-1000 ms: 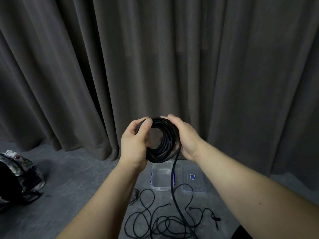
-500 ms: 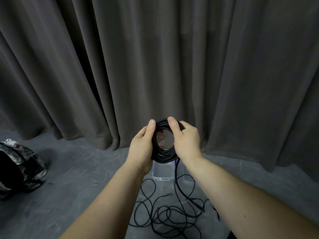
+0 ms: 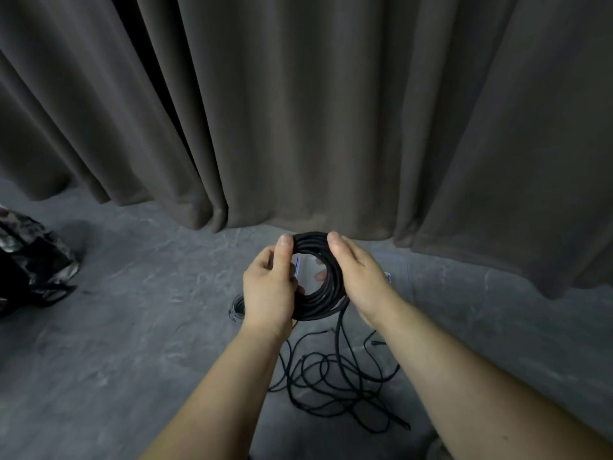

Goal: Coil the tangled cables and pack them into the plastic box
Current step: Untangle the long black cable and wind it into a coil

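Since a second ago both hands bring the black coil (image 3: 320,290) lower, left hand (image 3: 268,287) and right hand (image 3: 360,277) gripping its rim, while tangled cable (image 3: 331,383) waits on the floor and the plastic box (image 3: 396,277) stays mostly hidden.

Coiled cable (image 3: 318,295): matt black rubbery jacket, smooth. Loose cables (image 3: 335,380) on floor: same matt black. Floor (image 3: 132,327): grey, rough, mottled, concrete-like. Curtain (image 3: 298,111): heavy matt brown-grey cloth. Box (image 3: 398,277): clear plastic, slightly glossy.

Two hands (image 3: 268,287) (image 3: 361,280), one black coil (image 3: 318,303), one tangle (image 3: 331,383), perhaps one box (image 3: 306,270), one bag (image 3: 30,260).
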